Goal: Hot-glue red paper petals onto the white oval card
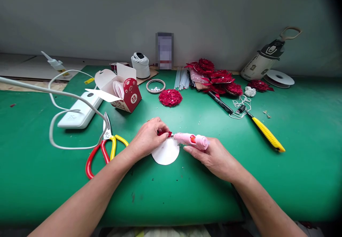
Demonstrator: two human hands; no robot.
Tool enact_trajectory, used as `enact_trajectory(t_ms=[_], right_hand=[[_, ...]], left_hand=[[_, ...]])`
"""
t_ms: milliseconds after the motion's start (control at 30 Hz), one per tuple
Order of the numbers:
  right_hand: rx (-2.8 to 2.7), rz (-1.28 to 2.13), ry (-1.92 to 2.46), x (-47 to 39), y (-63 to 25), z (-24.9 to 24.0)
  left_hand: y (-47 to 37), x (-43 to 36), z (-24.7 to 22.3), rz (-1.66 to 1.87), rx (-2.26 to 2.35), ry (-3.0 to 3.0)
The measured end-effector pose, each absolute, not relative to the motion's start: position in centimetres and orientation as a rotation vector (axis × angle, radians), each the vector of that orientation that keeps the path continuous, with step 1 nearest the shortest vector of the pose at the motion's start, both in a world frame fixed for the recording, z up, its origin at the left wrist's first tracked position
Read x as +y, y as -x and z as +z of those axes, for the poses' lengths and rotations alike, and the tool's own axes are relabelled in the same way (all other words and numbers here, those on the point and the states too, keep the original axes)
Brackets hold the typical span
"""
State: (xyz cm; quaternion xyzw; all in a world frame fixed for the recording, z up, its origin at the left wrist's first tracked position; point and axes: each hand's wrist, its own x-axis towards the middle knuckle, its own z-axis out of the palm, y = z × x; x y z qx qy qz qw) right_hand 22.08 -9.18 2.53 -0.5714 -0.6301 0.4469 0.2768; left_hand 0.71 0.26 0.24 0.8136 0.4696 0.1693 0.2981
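Above the table (pixel 203 198), the left grip (pixel 150 134) pinches red material (pixel 169 134), the right grip (pixel 215 158) a glue gun (pixel 185 138). Its close tip could burn fingers (pixel 163 127).

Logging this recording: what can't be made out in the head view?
In the head view:
Full shape of the red piece: partly covered by the left hand.
Grip of the pink glue gun: hidden by the right hand.
Part of the scissors' yellow handle: behind the left forearm.
Upright screen: content pixelated.
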Motion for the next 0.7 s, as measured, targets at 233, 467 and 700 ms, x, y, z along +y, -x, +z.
enact_trajectory(t_ms=[233, 467, 700], right_hand=[[-1.687, 1.231, 1.548, -9.27, -21.71, 3.09], [-1.686, 1.278, 1.566, -9.45, -21.57, 3.0], [-1.654, 1.257, 1.57, -9.36, -21.44, 2.74]], left_hand=[[-0.74, 0.19, 0.32, 0.434, 1.218, -2.177], [-0.68, 0.21, 0.2, 0.439, 1.214, -2.21], [-0.56, 0.22, -0.3, 0.46, 1.216, -2.248]])
